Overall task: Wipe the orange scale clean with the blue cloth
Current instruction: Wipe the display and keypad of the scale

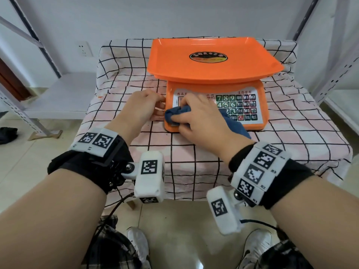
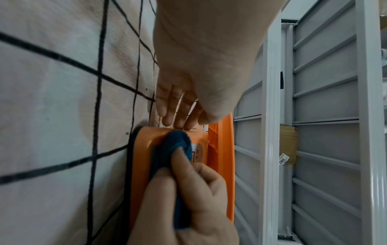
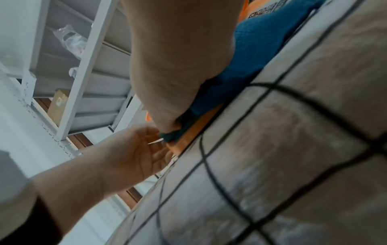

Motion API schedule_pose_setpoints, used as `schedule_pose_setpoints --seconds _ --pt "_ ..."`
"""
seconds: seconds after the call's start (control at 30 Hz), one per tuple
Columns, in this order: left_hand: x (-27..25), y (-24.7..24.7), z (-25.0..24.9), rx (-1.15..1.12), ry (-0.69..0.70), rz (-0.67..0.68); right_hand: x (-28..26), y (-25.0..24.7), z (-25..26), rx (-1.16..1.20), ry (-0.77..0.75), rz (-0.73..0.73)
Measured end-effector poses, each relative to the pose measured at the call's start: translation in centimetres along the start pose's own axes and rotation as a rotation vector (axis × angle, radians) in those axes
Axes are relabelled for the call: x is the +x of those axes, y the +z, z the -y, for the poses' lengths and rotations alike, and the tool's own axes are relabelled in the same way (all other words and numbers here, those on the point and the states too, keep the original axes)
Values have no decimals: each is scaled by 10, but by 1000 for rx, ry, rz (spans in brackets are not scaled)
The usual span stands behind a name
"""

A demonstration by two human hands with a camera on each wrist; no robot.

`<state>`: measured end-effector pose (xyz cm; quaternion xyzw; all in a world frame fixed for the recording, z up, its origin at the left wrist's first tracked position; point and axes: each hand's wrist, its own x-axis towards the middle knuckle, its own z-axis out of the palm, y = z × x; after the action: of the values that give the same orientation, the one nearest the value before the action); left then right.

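The orange scale (image 1: 209,61) stands on the checked table, its tray at the back and its keypad panel facing me. My right hand (image 1: 186,115) grips the bunched blue cloth (image 1: 174,113) and presses it on the panel's front left corner; a loose end trails toward the right under my wrist. In the left wrist view the cloth (image 2: 178,147) sits on the scale's (image 2: 142,165) rounded corner under the right hand's fingers (image 2: 184,174). My left hand (image 1: 160,106) rests against the base's left side with straight fingers (image 2: 178,116), holding nothing. The display is hidden by my right hand.
A pink cloth with a black grid covers the table (image 1: 194,162), which ends just in front of my wrists. White metal shelving stands at the left (image 1: 29,74) and at the right (image 1: 340,65). A dark rag (image 1: 7,133) lies on the floor at the left.
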<state>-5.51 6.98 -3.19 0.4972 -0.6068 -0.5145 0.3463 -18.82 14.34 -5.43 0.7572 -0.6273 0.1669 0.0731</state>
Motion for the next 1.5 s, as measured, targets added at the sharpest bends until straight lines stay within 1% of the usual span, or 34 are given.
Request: schedule_pose_setpoints --seconds 0.03,0.1,0.2,0.3,0.37,0.4,0.47,0.53,0.57,0.7,0.8,0.93,1.03,1.13,1.27,1.37,1.43,1.5 --pt "0 0 0 0 -2 0 -1 -2 -1 -17 -15 23" --pt "0 0 -1 -1 -2 -1 0 -5 -2 -68 19 44" --pt "-2 1 -1 -4 9 -8 2 -7 5 -115 125 8" --pt "-3 1 0 -17 11 -2 10 -4 13 -171 245 19" --pt "-3 0 0 1 12 5 16 -5 16 -166 288 31" --pt "-3 -1 1 0 10 7 16 -6 16 -140 275 38" --pt "-2 -2 1 -16 4 5 13 -9 15 -74 179 67" --pt "-1 -2 0 -16 3 0 5 -12 10 -65 84 118" --pt "-1 -1 0 -17 4 -2 1 -13 9 -81 67 141" --pt "0 1 1 -11 14 -23 2 -10 9 -139 120 147" --pt "0 4 1 4 28 -30 10 -11 12 -115 209 122" --pt "2 10 1 37 59 -49 11 -15 6 -70 288 141" --pt "4 17 -1 104 67 -80 1 -25 -10 -66 361 123" --pt "7 24 -1 128 86 -106 -16 -34 -30 -88 436 74" --pt "10 29 0 129 99 -133 -44 -45 -68 -117 627 -18" --pt "10 32 0 126 102 -140 -50 -44 -77 -137 731 -71" --pt "10 32 0 122 112 -143 -41 -38 -66 -100 736 -101" --pt "11 33 1 124 126 -145 -29 -29 -45 -83 647 -104"
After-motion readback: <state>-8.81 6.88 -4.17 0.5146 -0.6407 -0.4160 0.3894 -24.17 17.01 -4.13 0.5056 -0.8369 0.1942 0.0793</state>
